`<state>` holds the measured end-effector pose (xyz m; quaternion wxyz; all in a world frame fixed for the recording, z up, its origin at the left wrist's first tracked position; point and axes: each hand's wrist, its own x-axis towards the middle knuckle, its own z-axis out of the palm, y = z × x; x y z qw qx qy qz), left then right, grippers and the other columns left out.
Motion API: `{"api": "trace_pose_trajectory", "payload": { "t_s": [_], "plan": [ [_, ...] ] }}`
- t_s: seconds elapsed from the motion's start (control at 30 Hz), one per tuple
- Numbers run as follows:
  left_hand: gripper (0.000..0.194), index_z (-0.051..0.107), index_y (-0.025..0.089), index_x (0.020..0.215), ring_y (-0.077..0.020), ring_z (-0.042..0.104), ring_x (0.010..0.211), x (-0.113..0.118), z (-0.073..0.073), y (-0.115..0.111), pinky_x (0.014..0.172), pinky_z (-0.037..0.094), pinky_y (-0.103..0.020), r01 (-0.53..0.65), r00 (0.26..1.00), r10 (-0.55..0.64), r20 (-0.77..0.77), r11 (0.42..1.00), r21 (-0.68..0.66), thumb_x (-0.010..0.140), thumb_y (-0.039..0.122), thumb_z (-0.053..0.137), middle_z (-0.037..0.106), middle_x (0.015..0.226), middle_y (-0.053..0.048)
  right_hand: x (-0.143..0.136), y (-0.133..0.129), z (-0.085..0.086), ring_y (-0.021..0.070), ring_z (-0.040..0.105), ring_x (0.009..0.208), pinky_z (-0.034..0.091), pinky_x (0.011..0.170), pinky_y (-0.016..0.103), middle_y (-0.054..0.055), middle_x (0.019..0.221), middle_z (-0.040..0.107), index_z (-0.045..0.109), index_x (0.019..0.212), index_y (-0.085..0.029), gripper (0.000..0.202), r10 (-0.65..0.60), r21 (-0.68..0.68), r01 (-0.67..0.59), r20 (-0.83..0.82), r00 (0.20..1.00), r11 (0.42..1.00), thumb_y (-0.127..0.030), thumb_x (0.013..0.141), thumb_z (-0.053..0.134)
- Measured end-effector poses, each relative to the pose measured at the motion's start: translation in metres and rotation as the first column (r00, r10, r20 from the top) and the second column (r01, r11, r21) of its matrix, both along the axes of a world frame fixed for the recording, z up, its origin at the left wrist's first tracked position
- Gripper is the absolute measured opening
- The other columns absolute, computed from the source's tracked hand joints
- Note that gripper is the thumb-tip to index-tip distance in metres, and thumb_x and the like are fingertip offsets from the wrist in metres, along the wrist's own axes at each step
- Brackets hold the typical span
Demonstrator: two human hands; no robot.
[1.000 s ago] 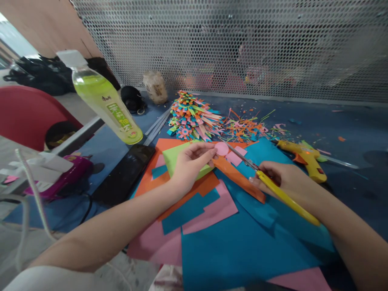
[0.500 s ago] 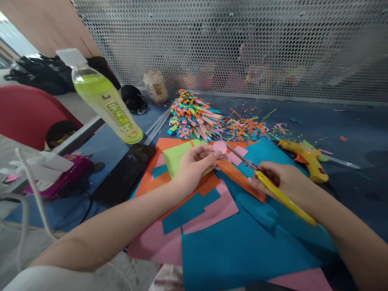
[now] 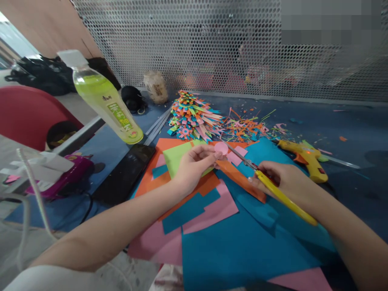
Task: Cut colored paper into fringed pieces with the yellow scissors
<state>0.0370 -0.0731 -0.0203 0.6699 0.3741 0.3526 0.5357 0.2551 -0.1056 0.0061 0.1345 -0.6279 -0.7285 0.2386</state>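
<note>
Clock face laid over the view, 12 being away from the person.

Item: pink paper disc (image 3: 221, 148). Raised above the papers, at 2 o'clock from the left hand (image 3: 192, 165). Grip: thumb and fingers together, clamped on its near edge. The left hand is the nearer.

Item: yellow-handled scissors (image 3: 285, 200). Grip of the right hand (image 3: 281, 178): fingers closed around the handles. Long axis from 4 o'clock to 10 o'clock, blades to the 10 o'clock end, passing just beside the disc on its right side. Contact with the disc: cannot tell. Blade gap: too small to tell.

Item: orange paper strip (image 3: 242, 180), below the disc, its long axis towards 4 o'clock.

Surface: blue tabletop (image 3: 348, 137), layered with a light-green sheet (image 3: 174, 157) by the left hand and a large blue sheet (image 3: 236, 250) at 6 o'clock.

Surroundings, taken from the disc: paper-strip cone (image 3: 194, 115), upright, 11 o'clock; cut scraps (image 3: 245, 125), between 1 and 2 o'clock; yellow glue gun (image 3: 312, 161), on its side, 3 o'clock; black flat device (image 3: 124, 173), between 8 and 9 o'clock; drink bottle (image 3: 106, 101), 10 o'clock.

Room: perforated metal screen (image 3: 197, 48) at 12 o'clock; red chair (image 3: 30, 117) off the tabletop, between 9 and 10 o'clock.
</note>
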Motion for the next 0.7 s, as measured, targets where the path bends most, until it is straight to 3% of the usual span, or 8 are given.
{"api": "trace_pose_trajectory", "payload": {
  "t_s": [0.33,0.47,0.7],
  "plan": [
    [0.027,0.064,0.015,0.071,-0.0116,0.068,0.074,0.0019,0.0011,0.0006,0.062,0.05,-0.02,-0.031,0.999,0.032,0.042,0.999,-0.04,0.063,0.031,0.084,0.07,0.074,0.0,-0.0014,0.0,-0.0024,0.0116,0.03,0.049,0.024,0.045,0.028,-0.005,0.051,0.035,0.041,0.059,-0.024,0.05,-0.004,0.045,0.003,0.011,1.0,0.999,-0.07,0.075,0.054],
    [0.03,0.062,0.015,0.075,-0.0157,0.07,0.072,0.0015,-0.0001,-0.0007,0.057,0.05,-0.022,0.018,1.0,-0.018,-0.01,1.0,-0.002,0.065,0.035,0.082,0.071,0.073,-0.002,-0.0035,-0.0003,-0.0031,0.0118,0.032,0.05,0.025,0.045,0.027,-0.005,0.052,0.037,0.044,0.061,-0.024,0.048,0.001,0.056,0.001,-0.038,0.999,0.998,-0.067,0.074,0.058],
    [0.024,0.064,0.016,0.075,-0.0122,0.067,0.064,0.0006,-0.0037,-0.0011,0.054,0.049,-0.021,0.029,0.998,-0.024,-0.064,0.997,0.073,0.07,0.034,0.079,0.069,0.067,-0.001,-0.0048,-0.0001,-0.0023,0.0121,0.036,0.05,0.027,0.044,0.026,-0.003,0.053,0.043,0.047,0.064,-0.023,0.047,-0.006,0.04,0.008,-0.058,0.998,0.999,-0.068,0.074,0.058]
  ]
}}
